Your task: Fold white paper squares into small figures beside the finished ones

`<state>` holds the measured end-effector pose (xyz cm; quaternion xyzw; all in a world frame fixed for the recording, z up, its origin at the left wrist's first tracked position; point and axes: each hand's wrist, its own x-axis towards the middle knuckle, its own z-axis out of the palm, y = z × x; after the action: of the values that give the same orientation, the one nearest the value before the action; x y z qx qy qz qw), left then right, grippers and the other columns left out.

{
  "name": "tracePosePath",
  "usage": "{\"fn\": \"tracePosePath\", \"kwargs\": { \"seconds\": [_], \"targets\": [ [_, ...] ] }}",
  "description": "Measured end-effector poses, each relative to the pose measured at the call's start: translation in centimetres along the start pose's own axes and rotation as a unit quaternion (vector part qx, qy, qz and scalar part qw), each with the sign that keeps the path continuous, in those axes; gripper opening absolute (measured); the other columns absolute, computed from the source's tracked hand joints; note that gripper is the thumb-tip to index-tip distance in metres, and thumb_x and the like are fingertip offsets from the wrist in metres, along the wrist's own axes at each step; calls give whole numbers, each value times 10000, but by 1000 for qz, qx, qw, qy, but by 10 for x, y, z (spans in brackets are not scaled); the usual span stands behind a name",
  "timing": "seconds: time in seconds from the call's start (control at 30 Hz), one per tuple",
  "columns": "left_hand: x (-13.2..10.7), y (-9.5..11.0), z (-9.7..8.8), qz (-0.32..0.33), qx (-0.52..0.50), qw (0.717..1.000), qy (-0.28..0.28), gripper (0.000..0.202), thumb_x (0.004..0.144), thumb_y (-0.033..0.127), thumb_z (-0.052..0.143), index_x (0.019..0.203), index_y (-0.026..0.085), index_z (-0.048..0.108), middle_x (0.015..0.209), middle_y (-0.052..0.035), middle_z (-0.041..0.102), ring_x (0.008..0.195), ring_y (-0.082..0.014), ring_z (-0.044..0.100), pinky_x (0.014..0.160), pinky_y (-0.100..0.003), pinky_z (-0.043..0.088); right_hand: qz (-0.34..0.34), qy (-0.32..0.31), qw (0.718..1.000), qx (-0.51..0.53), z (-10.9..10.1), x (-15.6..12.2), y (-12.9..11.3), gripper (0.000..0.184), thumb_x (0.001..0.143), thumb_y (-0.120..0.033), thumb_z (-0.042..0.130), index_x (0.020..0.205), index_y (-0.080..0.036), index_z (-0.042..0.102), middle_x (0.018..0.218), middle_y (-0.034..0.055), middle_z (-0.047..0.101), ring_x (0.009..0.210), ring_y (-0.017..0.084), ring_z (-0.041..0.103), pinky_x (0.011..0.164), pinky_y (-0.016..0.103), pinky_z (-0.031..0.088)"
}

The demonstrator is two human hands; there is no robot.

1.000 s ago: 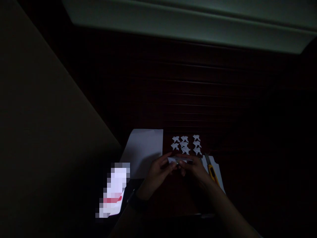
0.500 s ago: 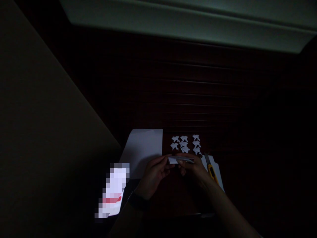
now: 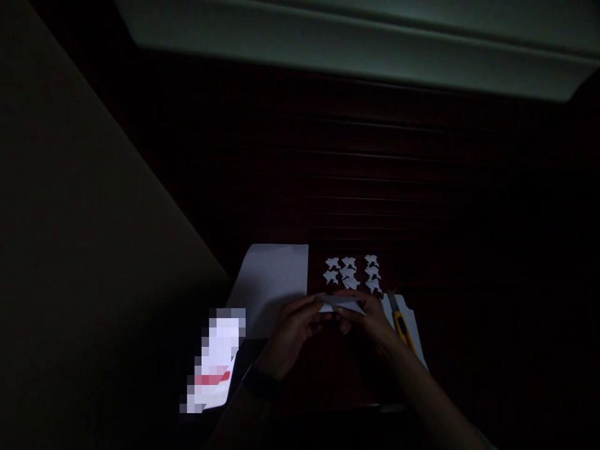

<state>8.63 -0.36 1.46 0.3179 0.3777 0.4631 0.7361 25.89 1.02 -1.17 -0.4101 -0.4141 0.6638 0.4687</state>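
Observation:
Between my hands is a small folded piece of white paper (image 3: 341,304), held up a little above the dark table. My left hand (image 3: 296,320) pinches its left end, with a dark band on that wrist. At its right end my right hand (image 3: 368,315) grips it between thumb and fingers. Just beyond the hands lie several small folded paper figures (image 3: 347,274), set out in uneven columns. The dim light hides the finer creases of the held paper.
White paper sheets (image 3: 276,269) lie to the left, partly behind my left hand. A lit phone (image 3: 218,362), its screen blurred, is nearer on the left. At right, a yellow utility knife (image 3: 402,325) rests on white paper pieces (image 3: 415,322). A dark slatted surface (image 3: 351,150) rises behind.
The folded paper has opened out slightly in my hands and shows a wider, pointed face. Both hands stay in nearly the same place, and the things around them have not moved.

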Motion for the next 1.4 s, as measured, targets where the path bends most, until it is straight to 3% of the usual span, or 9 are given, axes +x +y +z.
{"fn": "tracePosePath", "kwargs": {
  "seconds": [0.13, 0.33, 0.57, 0.83, 1.4],
  "targets": [
    [1, -1, 1, 6, 12, 1000, 15, 341, 751, 291, 607, 1056, 140, 608, 990, -136, 653, 852, -228, 630, 678, -291, 459, -13, -4, 1000, -24, -1, 0, 0, 456, 611, -302, 732, 1005, -127, 583, 615, 18, 631, 428, 116, 563, 417, 238, 480],
    [1, -3, 0, 4, 60, 998, 24, 289, 738, 332, 610, 930, 120, 651, 924, -137, 670, 772, -232, 652, 610, -273, 462, -23, -14, 998, -55, 0, 1, -1, 479, 628, -310, 717, 1043, -123, 567, 617, 24, 630, 446, 134, 584, 426, 249, 498],
    [0, -4, -2, -11, 36, 998, 49, 320, 729, 329, 619, 999, 157, 637, 990, -125, 658, 759, -221, 661, 508, -221, 434, -5, -2, 1000, -24, 1, -2, -2, 430, 639, -287, 713, 1018, -127, 586, 675, 42, 636, 464, 124, 578, 433, 247, 494],
    [0, -2, 1, 17, 27, 999, 33, 357, 754, 305, 606, 1076, 150, 604, 1043, -139, 638, 843, -239, 644, 693, -314, 482, 7, 7, 1000, 1, 3, -2, -1, 415, 649, -277, 711, 1014, -121, 591, 655, 37, 627, 450, 118, 565, 423, 241, 472],
    [1, -4, 0, 12, -33, 999, 25, 268, 741, 242, 627, 989, 139, 621, 986, -116, 656, 838, -229, 645, 677, -273, 474, 1, -1, 1000, -1, 3, -3, -1, 403, 680, -278, 690, 1044, -136, 590, 661, 38, 637, 472, 126, 575, 453, 255, 475]
  ]
}}
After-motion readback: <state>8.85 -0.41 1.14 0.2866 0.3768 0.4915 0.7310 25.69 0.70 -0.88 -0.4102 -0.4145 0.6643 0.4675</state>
